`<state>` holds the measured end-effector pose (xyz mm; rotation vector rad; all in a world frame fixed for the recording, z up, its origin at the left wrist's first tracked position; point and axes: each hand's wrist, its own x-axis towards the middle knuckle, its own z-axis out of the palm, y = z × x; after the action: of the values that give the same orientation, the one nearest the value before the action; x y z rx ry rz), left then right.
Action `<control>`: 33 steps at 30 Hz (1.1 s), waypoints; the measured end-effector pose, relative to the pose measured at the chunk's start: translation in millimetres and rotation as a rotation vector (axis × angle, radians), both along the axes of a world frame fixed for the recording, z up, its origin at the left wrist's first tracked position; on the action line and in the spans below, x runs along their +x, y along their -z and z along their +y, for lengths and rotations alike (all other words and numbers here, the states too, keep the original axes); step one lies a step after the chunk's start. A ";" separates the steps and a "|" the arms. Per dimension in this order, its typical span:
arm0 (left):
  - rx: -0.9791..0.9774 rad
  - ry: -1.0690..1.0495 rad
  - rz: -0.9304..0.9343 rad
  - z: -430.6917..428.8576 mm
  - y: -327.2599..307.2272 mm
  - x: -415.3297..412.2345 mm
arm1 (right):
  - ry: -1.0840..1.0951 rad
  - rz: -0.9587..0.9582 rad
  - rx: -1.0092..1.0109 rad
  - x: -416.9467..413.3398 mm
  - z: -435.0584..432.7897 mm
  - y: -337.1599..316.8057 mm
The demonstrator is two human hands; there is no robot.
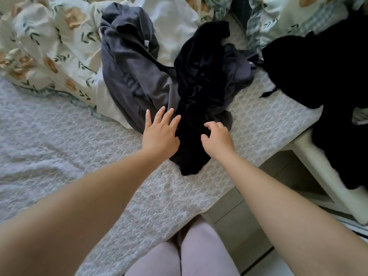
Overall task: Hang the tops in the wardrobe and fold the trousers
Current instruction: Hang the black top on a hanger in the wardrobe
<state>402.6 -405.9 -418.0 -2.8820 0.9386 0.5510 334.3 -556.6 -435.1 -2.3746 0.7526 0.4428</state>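
A crumpled black garment (201, 84) lies on the bed, its near end reaching toward the bed's edge. Beside it on the left lies a bunched grey garment (129, 64). My left hand (160, 134) hovers with straight, spread fingers at the black garment's left edge, where it meets the grey one. My right hand (217, 138) is over the black garment's near part with fingers curled down onto the cloth; whether they pinch it is unclear. More black clothing (326, 62) is heaped at the right, hanging over the bed's corner.
The bed has a white textured cover (69, 148). A floral duvet (45, 42) is bunched along the far side. The white bed frame (322, 176) and the floor (239, 222) show at the right, and my legs in pale trousers stand at the bed's edge.
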 end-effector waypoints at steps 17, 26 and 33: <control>-0.099 -0.137 -0.009 -92.8 47.9 83.5 | -0.046 -0.058 0.012 110.2 -104.3 56.6; -0.141 -0.243 0.041 -126.5 70.1 105.8 | -0.119 -0.114 -0.088 156.1 -127.3 75.8; -0.083 -0.167 0.021 -132.0 80.9 103.8 | -0.198 -0.108 -0.122 153.1 -138.0 89.3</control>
<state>506.4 -537.9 -498.9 -3.0542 0.7452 0.5674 487.4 -694.5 -524.4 -2.5769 0.5114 0.3549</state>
